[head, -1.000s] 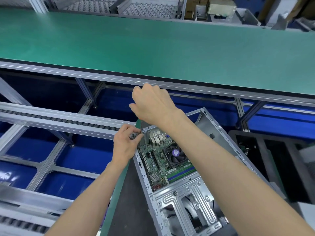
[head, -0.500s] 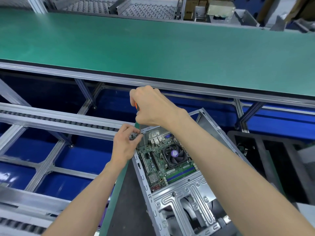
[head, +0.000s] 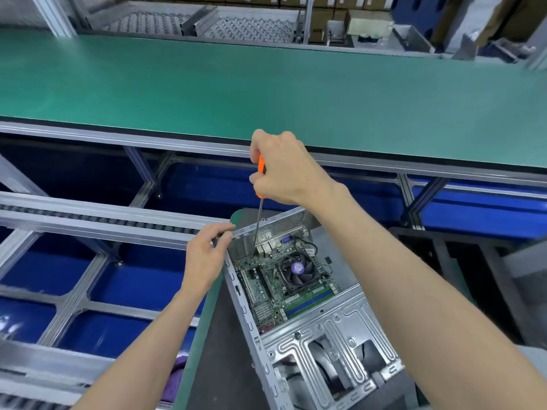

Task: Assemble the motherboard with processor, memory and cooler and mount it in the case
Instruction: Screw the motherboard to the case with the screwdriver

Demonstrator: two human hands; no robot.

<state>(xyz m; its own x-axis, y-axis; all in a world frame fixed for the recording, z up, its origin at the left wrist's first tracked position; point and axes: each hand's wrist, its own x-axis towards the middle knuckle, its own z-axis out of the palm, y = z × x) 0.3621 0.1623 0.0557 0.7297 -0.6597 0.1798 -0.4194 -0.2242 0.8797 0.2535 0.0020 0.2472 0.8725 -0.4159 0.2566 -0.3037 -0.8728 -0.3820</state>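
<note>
One right hand (head: 288, 170) grips screwdriver (head: 260, 184); labels unreadable.

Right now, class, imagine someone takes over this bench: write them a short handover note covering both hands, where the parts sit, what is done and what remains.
Right hand: grips the orange screwdriver, shaft angled down, tip at the motherboard's far left corner.
Left hand: fingertips pinch the case's far left corner.
Parts: motherboard lies inside the open case; cooler with fan and memory are on it.
Done: board populated and placed in the case.
Left: likely screwing the board down; which screws are in cannot be told.
</note>
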